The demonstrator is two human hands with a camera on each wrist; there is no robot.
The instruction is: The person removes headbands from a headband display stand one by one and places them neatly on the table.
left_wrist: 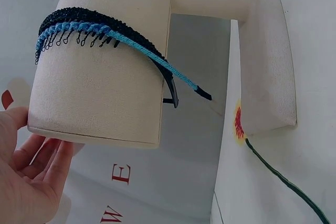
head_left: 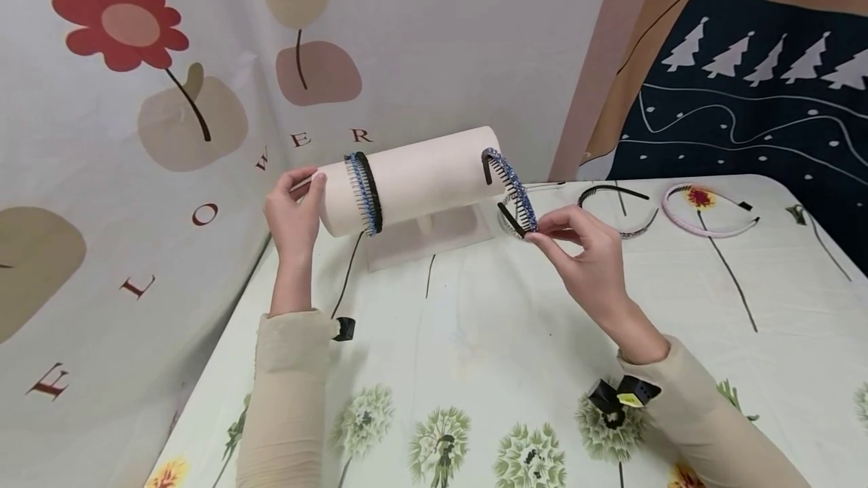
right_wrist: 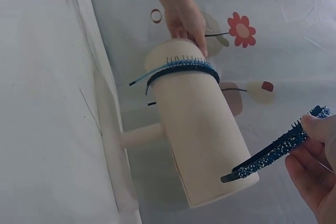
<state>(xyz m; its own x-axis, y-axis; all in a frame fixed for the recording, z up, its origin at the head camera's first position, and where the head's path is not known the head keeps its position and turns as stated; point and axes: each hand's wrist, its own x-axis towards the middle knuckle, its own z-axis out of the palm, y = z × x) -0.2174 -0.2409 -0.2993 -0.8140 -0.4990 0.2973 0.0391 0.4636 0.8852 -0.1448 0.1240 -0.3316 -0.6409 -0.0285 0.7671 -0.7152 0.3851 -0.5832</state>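
The cylindrical headband stand (head_left: 434, 172) was covered in plain cream. The glittered toothed headband (head_left: 517, 187) was speckled blue and silver, the textured headband (left_wrist: 79, 12) was coloured black, and the corded headband (left_wrist: 157, 59) bright blue. The white tablecloth (head_left: 488, 330) was printed with green dandelions (head_left: 531, 458), the pale backdrop (head_left: 441, 36) with a red flower (head_left: 129, 25).

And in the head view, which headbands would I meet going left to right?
Adjoining blue and black toothed headbands on the pale cream cylinder → glittery blue toothed headband in the right hand → slim black toothed headband → pale pink headband with dark tips.
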